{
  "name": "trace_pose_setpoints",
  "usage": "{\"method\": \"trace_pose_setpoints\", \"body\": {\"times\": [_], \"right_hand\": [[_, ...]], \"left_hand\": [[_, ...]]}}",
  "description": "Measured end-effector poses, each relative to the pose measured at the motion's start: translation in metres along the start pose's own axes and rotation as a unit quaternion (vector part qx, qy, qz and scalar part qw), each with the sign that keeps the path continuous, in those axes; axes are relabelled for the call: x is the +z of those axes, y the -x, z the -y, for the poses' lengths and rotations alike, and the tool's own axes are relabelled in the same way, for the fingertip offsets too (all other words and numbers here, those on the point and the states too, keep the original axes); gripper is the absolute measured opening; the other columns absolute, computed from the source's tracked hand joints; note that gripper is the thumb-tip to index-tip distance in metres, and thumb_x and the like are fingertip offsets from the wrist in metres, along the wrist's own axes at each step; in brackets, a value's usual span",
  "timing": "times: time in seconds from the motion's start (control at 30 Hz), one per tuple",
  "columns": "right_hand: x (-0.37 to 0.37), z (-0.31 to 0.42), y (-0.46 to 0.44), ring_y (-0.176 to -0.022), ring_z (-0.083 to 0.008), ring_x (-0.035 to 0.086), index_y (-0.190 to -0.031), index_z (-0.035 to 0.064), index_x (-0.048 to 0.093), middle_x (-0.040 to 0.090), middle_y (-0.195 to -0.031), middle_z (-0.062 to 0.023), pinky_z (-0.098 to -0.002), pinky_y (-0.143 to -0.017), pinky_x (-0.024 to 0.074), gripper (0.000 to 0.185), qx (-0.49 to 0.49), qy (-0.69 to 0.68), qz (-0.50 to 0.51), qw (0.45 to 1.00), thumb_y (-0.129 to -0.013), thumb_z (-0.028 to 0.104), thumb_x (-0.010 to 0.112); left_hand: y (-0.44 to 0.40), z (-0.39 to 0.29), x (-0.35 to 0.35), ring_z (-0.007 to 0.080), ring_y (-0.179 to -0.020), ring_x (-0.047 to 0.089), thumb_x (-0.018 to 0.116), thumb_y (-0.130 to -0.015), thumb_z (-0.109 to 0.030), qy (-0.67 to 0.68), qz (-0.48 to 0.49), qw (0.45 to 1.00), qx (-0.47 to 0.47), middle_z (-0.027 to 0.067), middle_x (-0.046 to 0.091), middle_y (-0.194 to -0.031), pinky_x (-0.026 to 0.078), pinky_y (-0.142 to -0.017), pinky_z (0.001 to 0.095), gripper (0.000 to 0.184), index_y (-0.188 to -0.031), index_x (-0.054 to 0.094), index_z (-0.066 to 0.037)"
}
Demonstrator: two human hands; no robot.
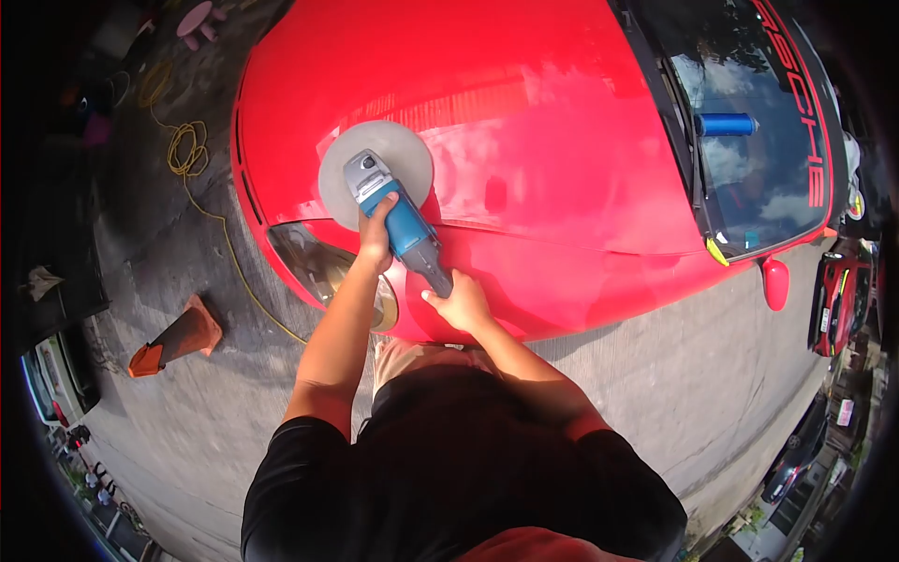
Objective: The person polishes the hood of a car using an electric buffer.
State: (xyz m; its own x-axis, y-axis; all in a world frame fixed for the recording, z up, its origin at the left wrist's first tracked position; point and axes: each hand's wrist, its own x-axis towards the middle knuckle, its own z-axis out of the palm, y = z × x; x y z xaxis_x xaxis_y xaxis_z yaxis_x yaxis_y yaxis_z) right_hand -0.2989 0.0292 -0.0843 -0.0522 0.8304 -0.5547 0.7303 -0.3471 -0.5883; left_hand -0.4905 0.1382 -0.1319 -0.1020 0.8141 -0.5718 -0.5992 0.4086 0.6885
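A blue and grey power polisher (405,228) with a wide round grey pad (339,173) lies over the front of a red car hood (562,140). My left hand (376,234) is wrapped round the body of the tool, just behind its metal head. Further back, my right hand (461,302) grips the dark rear handle. Beneath my left forearm is the car's headlight (323,262), partly hidden by the arm. Whether the pad is spinning cannot be made out.
A yellow cord (229,245) runs over the ground at the left, near an orange cone (183,339) lying on its side. A blue cylinder (726,124) rests on the windshield (758,187). The side mirror (775,284) sticks out at the right.
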Motion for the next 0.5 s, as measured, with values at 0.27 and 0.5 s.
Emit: {"method": "trace_pose_setpoints", "body": {"times": [0.27,0.5], "right_hand": [[-0.026,0.047,-0.028,-0.101,-0.048,0.076,-0.124,-0.0003,0.065,0.077,-0.103,-0.0274,-0.0583,-0.091,0.0593,0.052,-0.022,0.024,0.111,0.993,-0.092,0.036,0.085],[-0.084,-0.018,0.013,-0.094,-0.0468,0.076,-0.111,-0.0018,0.068,0.075,-0.094,-0.0277,-0.056,-0.086,0.0583,0.049,-0.017,-0.062,-0.046,0.997,-0.087,0.036,0.089]], "left_hand": [[-0.012,-0.017,-0.038,0.0347,-0.105,0.073,0.072,-0.097,-0.059,0.072,-0.026,0.996,-0.055,0.0163,0.071,-0.114,0.061,-0.097,0.0529,0.068,-0.137,0.059,-0.005],[-0.002,0.01,0.078,0.0337,-0.11,0.073,0.071,-0.101,-0.052,0.009,0.097,0.992,-0.085,0.0162,0.069,-0.118,0.063,-0.096,0.0517,0.065,-0.141,0.056,-0.002]]}}
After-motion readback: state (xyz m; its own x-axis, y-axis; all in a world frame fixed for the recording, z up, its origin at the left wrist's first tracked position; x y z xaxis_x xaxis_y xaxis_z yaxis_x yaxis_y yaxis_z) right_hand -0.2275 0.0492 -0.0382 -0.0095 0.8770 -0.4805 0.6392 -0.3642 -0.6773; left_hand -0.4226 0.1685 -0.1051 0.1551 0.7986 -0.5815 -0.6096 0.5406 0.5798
